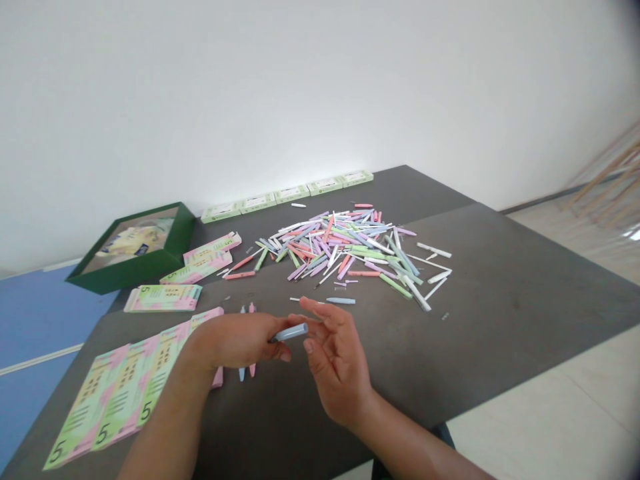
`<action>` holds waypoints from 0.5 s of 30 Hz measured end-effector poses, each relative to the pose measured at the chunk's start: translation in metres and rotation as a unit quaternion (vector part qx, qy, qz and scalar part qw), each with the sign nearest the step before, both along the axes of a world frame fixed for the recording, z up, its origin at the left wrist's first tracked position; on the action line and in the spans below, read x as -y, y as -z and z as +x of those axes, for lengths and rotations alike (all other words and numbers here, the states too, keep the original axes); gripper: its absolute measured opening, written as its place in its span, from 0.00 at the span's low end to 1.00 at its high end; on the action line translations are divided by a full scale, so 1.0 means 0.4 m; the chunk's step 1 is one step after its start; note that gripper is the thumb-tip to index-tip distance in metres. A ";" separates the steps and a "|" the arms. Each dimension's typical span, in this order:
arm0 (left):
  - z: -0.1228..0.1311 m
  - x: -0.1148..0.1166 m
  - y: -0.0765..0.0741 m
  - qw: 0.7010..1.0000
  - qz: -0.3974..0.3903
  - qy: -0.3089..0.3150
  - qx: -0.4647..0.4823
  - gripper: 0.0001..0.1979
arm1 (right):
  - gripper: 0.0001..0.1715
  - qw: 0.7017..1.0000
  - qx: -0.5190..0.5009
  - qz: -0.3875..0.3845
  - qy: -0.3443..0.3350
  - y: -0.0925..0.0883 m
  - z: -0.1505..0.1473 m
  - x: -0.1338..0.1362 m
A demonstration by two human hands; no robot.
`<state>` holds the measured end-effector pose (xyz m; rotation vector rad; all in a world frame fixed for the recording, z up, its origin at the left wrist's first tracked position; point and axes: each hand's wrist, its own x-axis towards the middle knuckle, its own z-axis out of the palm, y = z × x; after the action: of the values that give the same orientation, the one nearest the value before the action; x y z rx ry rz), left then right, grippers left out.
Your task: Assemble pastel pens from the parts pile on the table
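Observation:
A light blue pen barrel is gripped between the fingers and thumb of my left hand, its open end toward the right. My right hand is beside that end with fingers stretched and thumb apart; I see nothing in it. Under and beside my left hand lie two assembled-looking pens, a blue pen and a pink pen. Just beyond my right hand are a loose blue barrel and a thin white refill, partly hidden by the fingers.
A heap of pastel pen parts covers the table's middle. Printed cartons lie at the left, with more pink-green boxes behind. A green box holds plastic bags. Several pale green packs line the wall side of the dark table.

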<state>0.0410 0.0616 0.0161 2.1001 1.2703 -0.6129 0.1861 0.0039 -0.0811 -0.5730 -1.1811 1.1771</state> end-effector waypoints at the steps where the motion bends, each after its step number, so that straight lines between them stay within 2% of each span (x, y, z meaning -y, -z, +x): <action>1: -0.001 0.001 -0.001 1.000 -0.006 -0.002 0.000 0.20 | 0.22 1.000 0.005 -0.007 0.006 -0.002 0.009 -0.001; 4: -0.003 0.001 -0.001 1.000 -0.025 -0.004 -0.003 0.26 | 0.19 0.999 0.016 -0.010 0.051 -0.013 0.064 -0.023; 6: -0.006 0.000 -0.001 0.999 -0.034 -0.010 -0.003 0.29 | 0.16 0.993 0.036 -0.007 0.113 -0.017 0.122 -0.058; 10: -0.028 -0.003 -0.002 0.999 -0.039 -0.013 0.012 0.30 | 0.10 0.963 0.151 -0.017 0.225 -0.009 0.244 -0.149; 12: -0.051 -0.005 -0.002 0.999 -0.029 -0.018 0.023 0.31 | 0.09 0.947 0.227 -0.030 0.226 0.000 0.278 -0.181; 15: -0.092 -0.006 -0.001 0.998 0.001 -0.049 0.043 0.32 | 0.08 0.924 0.344 -0.026 0.163 0.010 0.280 -0.197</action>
<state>0.0042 0.0640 0.0167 2.0309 1.3163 -0.4738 0.2981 0.0826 -0.0853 -1.2389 -1.5634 0.7290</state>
